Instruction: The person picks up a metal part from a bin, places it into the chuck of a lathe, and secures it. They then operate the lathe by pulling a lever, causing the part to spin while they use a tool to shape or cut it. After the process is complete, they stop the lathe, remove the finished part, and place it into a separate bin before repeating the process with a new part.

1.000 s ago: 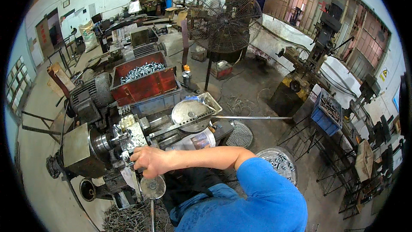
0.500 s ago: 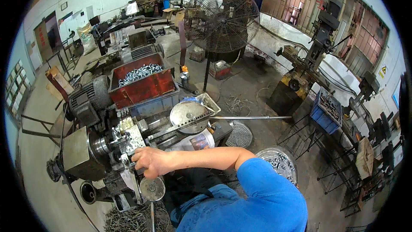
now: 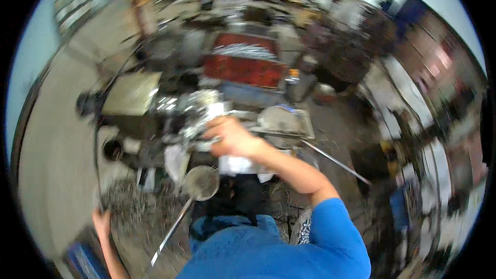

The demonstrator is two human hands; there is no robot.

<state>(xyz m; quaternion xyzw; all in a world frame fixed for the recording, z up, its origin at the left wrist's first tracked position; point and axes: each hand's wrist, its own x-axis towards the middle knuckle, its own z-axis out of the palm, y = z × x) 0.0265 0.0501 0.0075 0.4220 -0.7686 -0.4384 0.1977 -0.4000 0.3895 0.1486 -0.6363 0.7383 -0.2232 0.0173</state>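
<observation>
The whole view is smeared by motion. My right hand (image 3: 232,137) reaches across to the tool post (image 3: 199,116) of a lathe, its fingers bent over a part I cannot make out. Left of the tool post are the shiny chuck (image 3: 168,104) and the boxy headstock (image 3: 132,93). A round handwheel (image 3: 201,182) sits below my right hand. My left hand (image 3: 102,220) is low at the far left, at the lower end of a dark cable or rod (image 3: 97,170); blur hides whether its fingers hold it.
A heap of metal shavings (image 3: 129,201) lies below the lathe. Behind it, a red bin (image 3: 245,72) of metal parts rests on a blue crate (image 3: 250,94). A round metal plate (image 3: 279,120) lies right of the tool post. A long rod (image 3: 336,161) sticks out rightward. A blue box (image 3: 85,261) is at lower left.
My view has swung left, so the lathe appears farther right. My left hand has come into view at lower left. My right hand stays at the tool post.
</observation>
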